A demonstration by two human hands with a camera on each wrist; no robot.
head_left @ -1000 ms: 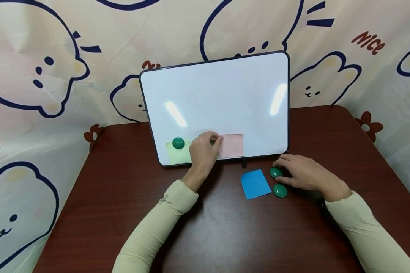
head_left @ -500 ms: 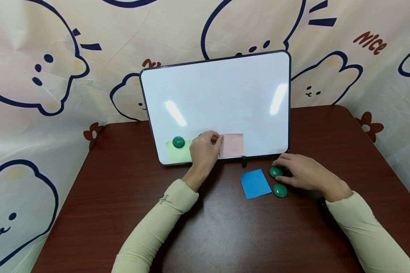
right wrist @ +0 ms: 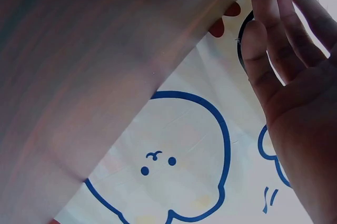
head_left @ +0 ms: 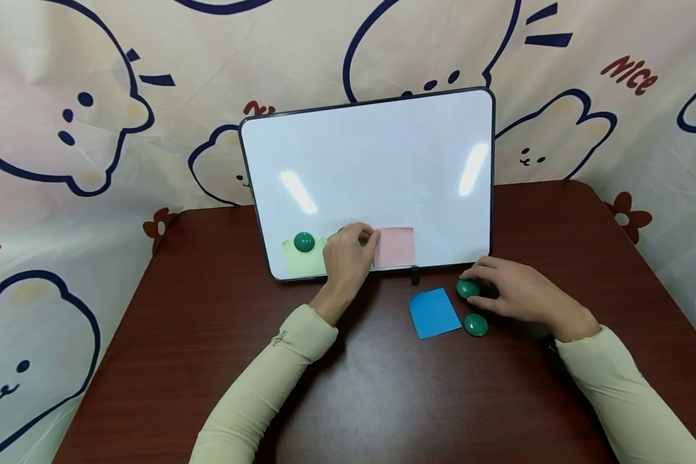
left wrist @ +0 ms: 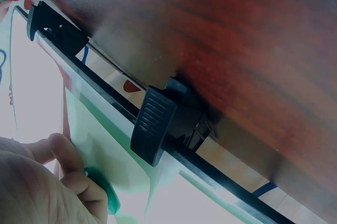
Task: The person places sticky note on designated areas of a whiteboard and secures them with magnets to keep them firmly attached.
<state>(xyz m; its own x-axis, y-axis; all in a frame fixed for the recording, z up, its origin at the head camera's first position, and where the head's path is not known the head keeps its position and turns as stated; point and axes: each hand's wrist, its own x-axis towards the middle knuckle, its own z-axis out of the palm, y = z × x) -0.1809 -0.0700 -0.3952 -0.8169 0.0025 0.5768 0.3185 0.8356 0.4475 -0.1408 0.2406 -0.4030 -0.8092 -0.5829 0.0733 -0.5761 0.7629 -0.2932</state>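
A white magnetic whiteboard [head_left: 371,161] stands tilted at the back of the brown table [head_left: 383,386]. My left hand [head_left: 361,240] is at the board's bottom edge, fingers curled round a green magnet [left wrist: 108,199] on a pale green note [left wrist: 100,150]. A pink note [head_left: 396,248] sits just right of that hand. A yellow-green note [head_left: 301,261] at the left is pinned by another green magnet [head_left: 304,241]. My right hand [head_left: 477,283] pinches a green magnet [head_left: 466,288] on the table. A second loose magnet [head_left: 475,325] and a blue note [head_left: 434,312] lie beside it.
The board rests on black clip feet [left wrist: 158,124], one showing at its lower edge [head_left: 415,276]. A cartoon-bear printed cloth [head_left: 93,129] hangs behind and around the table. Bare tabletop spreads in front of both forearms.
The right hand and its magnet have edged slightly up and toward the board. The left hand has stayed in place on the board.
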